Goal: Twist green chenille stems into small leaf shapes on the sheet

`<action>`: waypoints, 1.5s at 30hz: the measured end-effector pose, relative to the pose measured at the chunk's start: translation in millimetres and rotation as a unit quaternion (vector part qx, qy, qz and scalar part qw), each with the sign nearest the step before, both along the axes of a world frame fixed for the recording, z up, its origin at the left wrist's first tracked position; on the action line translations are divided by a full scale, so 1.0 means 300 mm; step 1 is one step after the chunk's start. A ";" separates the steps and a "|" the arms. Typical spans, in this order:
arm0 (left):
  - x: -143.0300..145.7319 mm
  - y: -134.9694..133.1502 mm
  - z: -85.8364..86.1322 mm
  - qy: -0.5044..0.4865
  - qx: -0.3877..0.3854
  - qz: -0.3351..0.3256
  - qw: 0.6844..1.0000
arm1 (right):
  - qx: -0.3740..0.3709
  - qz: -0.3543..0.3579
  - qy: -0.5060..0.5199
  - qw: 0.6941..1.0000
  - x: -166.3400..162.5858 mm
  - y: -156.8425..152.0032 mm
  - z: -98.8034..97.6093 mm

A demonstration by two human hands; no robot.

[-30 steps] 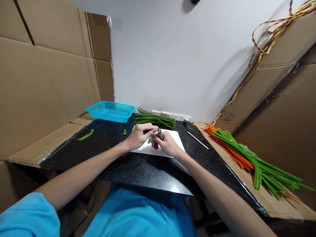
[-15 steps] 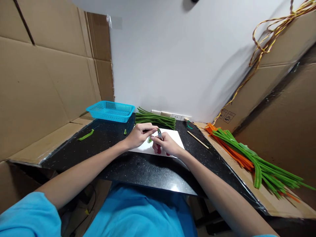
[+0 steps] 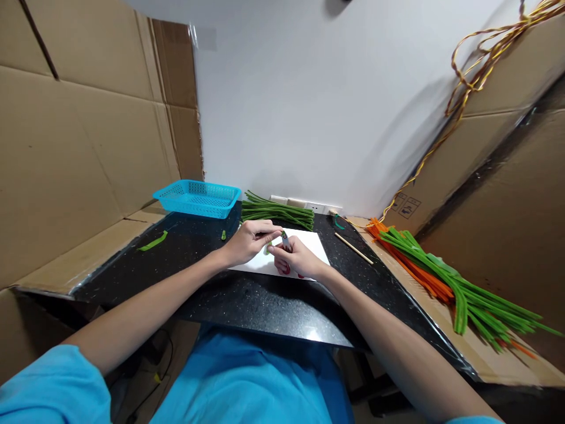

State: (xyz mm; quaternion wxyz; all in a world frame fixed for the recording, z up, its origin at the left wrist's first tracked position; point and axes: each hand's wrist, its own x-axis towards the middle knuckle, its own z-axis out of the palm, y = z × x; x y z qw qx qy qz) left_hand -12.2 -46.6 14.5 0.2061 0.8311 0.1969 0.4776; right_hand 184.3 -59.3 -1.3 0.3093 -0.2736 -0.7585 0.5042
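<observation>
The left forearm [image 3: 154, 307] slants toward 2 o'clock; the left hand [image 3: 247, 241] pinches, fingertips toward 3. The right forearm [image 3: 382, 333] angles between 10 and 11; the right hand [image 3: 301, 258] curls in a grip, close beside the left, thumb toward 10.

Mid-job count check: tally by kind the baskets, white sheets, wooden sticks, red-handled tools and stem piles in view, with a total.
Baskets: 1, blue basket
Sheets: 1, white sheet
Sticks: 1, wooden stick
Tools: 1, red-handled tool
Stem piles: 3, dark green pile, bright green pile, orange pile
Total: 7
</observation>
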 end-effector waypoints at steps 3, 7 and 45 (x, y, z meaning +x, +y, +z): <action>-0.001 0.003 -0.004 0.002 0.028 0.001 1.000 | 0.004 -0.008 -0.013 1.000 -0.001 -0.004 0.001; -0.006 0.008 -0.008 0.003 0.046 -0.008 0.999 | 0.048 -0.022 -0.056 0.997 -0.009 -0.016 0.008; -0.024 -0.011 -0.007 0.083 0.201 0.046 0.975 | 0.143 -0.085 -0.075 0.983 -0.016 -0.060 0.042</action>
